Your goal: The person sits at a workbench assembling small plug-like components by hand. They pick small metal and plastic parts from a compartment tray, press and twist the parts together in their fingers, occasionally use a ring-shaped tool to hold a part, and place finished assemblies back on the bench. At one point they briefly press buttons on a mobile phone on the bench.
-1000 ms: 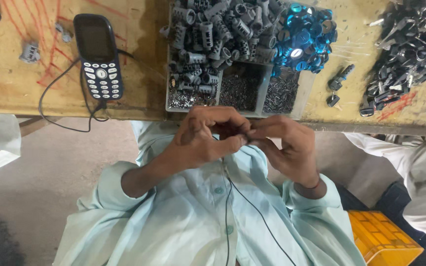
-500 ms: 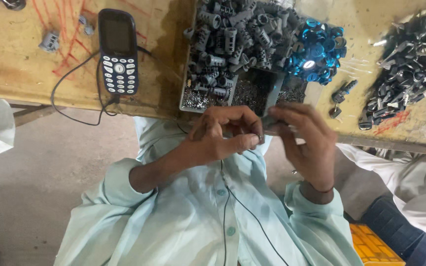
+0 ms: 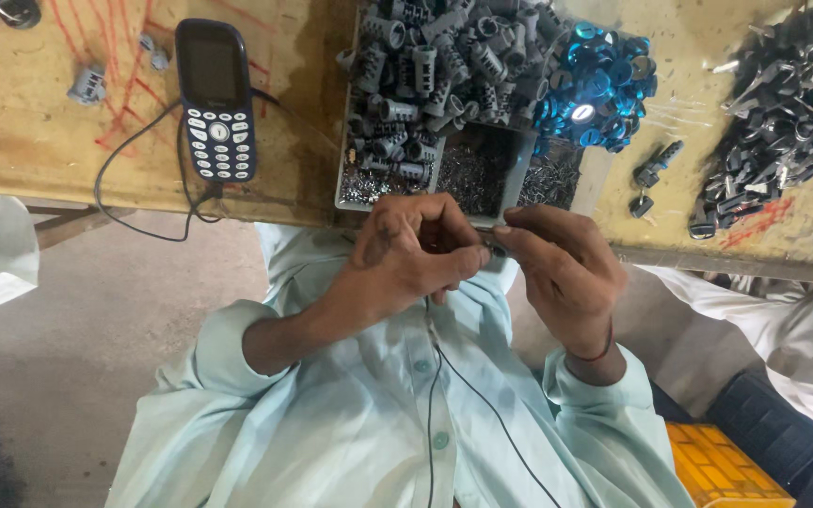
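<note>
Item, my left hand [image 3: 406,259]: fingers curled in a grip, thumb and forefinger pinched on a small dark part [image 3: 493,246], held close over my lap so both hands can work it.
Item, my right hand [image 3: 562,273]: fingertips closed on the same part's other end, steadying it.
Item, just beyond the grip: divided tray [image 3: 512,183] at the bench [image 3: 39,150] edge, within easy reach, heaped with grey plastic sleeves [image 3: 435,75].
Item, beyond right: blue discs [image 3: 604,85]; farther right, dark metal pieces [image 3: 783,103].
Item, beyond left: keypad phone [image 3: 215,99], cable trailing.
</note>
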A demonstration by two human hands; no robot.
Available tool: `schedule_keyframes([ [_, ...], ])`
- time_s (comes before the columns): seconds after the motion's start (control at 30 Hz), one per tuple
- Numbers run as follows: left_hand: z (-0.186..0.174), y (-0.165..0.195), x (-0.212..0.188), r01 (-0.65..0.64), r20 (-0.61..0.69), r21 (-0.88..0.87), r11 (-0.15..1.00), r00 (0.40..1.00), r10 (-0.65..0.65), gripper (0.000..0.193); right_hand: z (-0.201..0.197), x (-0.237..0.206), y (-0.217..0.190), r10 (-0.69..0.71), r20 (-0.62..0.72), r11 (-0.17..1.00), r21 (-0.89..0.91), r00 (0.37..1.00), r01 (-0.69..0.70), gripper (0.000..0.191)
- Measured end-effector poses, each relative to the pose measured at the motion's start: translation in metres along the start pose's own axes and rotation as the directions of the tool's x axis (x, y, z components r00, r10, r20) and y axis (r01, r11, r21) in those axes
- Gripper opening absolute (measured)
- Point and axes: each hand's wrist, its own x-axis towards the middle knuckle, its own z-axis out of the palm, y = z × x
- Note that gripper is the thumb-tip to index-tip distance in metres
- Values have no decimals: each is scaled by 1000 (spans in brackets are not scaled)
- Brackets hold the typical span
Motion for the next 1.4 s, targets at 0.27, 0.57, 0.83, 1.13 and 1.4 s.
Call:
schedule_keyframes([
  [0.27, 14, -10, -2, -75, -105, 14, 997, 991, 76, 14, -13, 4, 2, -73, 77, 990, -116, 994, 81, 37],
  [0.57, 16, -18, 5, 35, -18, -262, 964, 999, -41, 17, -10, -5, 17, 102, 29, 985, 138, 994, -105, 31],
  [0.83, 8, -5, 0, 58, -33, -17, 998, 998, -59, 17, -5, -10, 15, -64, -38, 998, -3, 997, 63, 31],
  [1.13, 27, -9, -1, -373, -74, 122, 920, 921, 383, 19, -3, -3, -8, 113, -4, 992, 48, 994, -113, 34],
  [1.4, 7, -22, -4, -394, 45, 281, 875, 916, 398, 15, 5, 5, 44, 378, -92, 800, -469, 921, -375, 14],
])
